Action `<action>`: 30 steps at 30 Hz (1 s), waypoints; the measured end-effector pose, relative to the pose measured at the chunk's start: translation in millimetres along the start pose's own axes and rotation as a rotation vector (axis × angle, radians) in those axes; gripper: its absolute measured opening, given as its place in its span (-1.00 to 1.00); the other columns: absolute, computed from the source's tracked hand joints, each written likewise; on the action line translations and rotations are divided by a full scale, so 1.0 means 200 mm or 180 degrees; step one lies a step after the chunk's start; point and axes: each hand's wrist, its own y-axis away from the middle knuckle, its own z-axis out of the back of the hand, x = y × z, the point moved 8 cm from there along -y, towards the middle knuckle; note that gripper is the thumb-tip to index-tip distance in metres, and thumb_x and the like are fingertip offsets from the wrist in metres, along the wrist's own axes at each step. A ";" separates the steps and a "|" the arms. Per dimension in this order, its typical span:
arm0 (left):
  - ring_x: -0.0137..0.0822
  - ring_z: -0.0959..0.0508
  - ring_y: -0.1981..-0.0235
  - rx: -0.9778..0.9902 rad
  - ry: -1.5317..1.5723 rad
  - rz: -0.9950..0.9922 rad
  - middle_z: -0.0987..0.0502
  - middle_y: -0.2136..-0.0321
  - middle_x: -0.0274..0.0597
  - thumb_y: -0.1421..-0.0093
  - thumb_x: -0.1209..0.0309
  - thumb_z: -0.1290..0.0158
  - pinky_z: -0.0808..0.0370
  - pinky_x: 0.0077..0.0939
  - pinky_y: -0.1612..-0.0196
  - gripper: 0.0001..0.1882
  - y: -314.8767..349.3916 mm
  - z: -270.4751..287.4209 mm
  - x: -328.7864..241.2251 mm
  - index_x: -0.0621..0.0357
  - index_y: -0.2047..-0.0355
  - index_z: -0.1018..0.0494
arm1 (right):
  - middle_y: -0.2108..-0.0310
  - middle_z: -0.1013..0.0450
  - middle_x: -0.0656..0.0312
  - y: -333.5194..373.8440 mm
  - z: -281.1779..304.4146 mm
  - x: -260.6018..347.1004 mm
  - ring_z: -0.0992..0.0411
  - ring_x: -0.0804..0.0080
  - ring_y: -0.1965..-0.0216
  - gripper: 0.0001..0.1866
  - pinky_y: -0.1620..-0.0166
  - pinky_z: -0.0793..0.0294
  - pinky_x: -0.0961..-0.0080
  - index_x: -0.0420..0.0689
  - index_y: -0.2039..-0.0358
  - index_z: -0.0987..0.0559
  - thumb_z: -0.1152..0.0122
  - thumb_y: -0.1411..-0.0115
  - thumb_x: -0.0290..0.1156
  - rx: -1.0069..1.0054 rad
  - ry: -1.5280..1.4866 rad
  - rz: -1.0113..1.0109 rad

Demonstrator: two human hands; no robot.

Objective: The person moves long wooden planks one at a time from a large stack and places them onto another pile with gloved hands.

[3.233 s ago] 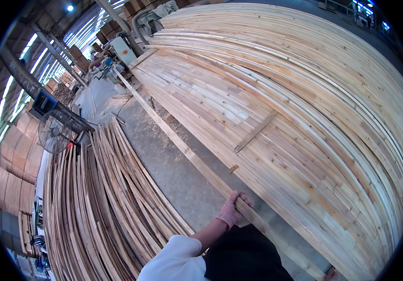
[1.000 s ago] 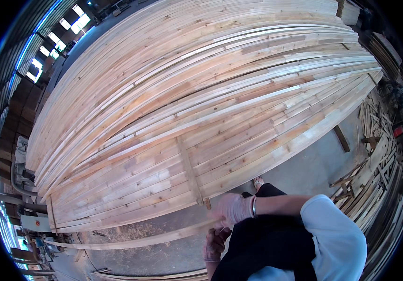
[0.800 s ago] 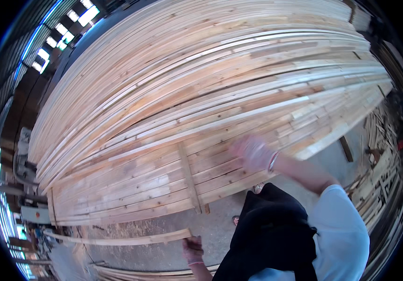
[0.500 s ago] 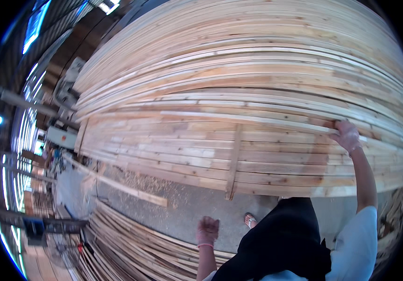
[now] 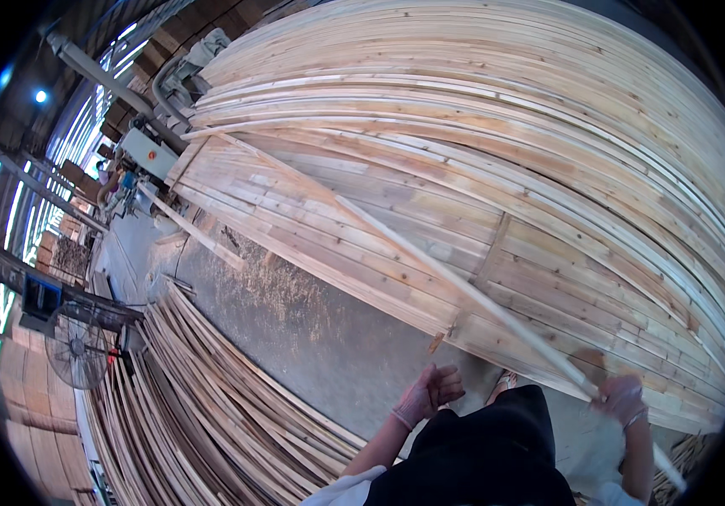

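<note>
My right hand [image 5: 622, 400], in a thin translucent glove, is closed round a long narrow wooden strip [image 5: 497, 313] near its near end. The strip slants from the far left over a broad layer of pale boards [image 5: 362, 181], and its near tail reaches past my hand to the lower right. In front of my dark apron, my left hand [image 5: 430, 395], also gloved, hovers above the floor. Its fingers are loosely curled with the thumb apart, and nothing shows in them. A crosswise batten [image 5: 490, 253] lies among the boards.
At lower left lies a large heap of thin wooden strips [image 5: 202, 396], with a standing fan [image 5: 77, 350] beside it. Sawdust covers part of the concrete floor [image 5: 312, 337]. A machine with a pale control box [image 5: 145, 153] stands at the far left; a person [image 5: 102, 173] is beyond.
My right hand has drawn the strip's near end off the boards toward me, so it now lies diagonally. The left hand has moved up and right. The view has turned.
</note>
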 end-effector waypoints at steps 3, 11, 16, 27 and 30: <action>-0.02 -0.49 0.01 -0.0237 -0.0170 -0.0357 -0.48 0.04 0.04 -0.29 -0.14 0.26 -0.37 -0.04 -0.13 -0.29 0.01 -0.07 -0.20 0.31 -0.11 -0.27 | 0.60 -0.49 0.19 0.19 0.03 0.32 -0.50 0.17 0.45 -0.54 0.36 -0.43 0.26 -0.03 0.65 -0.58 -0.24 0.18 0.16 0.0675 -0.0131 -0.0083; -0.15 -0.50 0.23 0.0315 0.0990 -0.0943 -0.47 0.17 -0.21 -0.17 -0.33 0.26 -0.38 -0.14 -0.11 -0.22 0.06 -0.25 -0.60 0.13 -0.01 -0.37 | 0.61 -0.47 0.13 0.51 0.03 0.71 -0.49 0.10 0.45 -0.54 0.36 -0.47 0.25 -0.06 0.61 -0.60 -0.29 0.21 0.13 0.1032 -0.0583 -0.0230; -0.35 -0.42 0.41 0.0365 0.1135 -0.1320 -0.40 0.47 -0.37 -0.13 -0.26 0.07 -0.42 -0.28 0.09 -0.38 0.10 -0.43 -0.69 0.05 0.16 -0.40 | 0.66 -0.46 0.13 0.57 0.15 0.72 -0.46 0.11 0.55 -0.72 0.44 -0.46 0.32 -0.08 0.66 -0.60 -0.36 0.19 -0.12 0.0122 -0.1353 -0.0592; -0.35 -0.32 0.52 -0.0231 0.1088 -0.1145 -0.29 0.56 -0.40 -0.13 -0.10 -0.07 -0.43 -0.28 0.21 -0.55 -0.05 -0.39 -0.17 0.02 0.35 -0.34 | 0.60 -0.53 0.17 0.85 -0.27 0.12 -0.48 0.43 0.57 -0.75 0.42 -0.47 0.48 -0.16 0.46 -0.67 -0.38 0.11 -0.26 0.0479 -0.2841 -0.1732; -0.28 -0.32 0.52 -0.0889 0.0972 -0.0813 -0.29 0.55 -0.33 -0.14 -0.08 -0.06 -0.45 -0.18 0.16 -0.55 -0.06 -0.38 0.24 0.06 0.36 -0.32 | 0.65 -0.50 0.23 1.17 -0.71 -0.22 -0.44 0.44 0.59 -0.69 0.42 -0.44 0.46 -0.22 0.55 -0.63 -0.31 -0.02 -0.19 -0.0289 -0.3110 -0.2314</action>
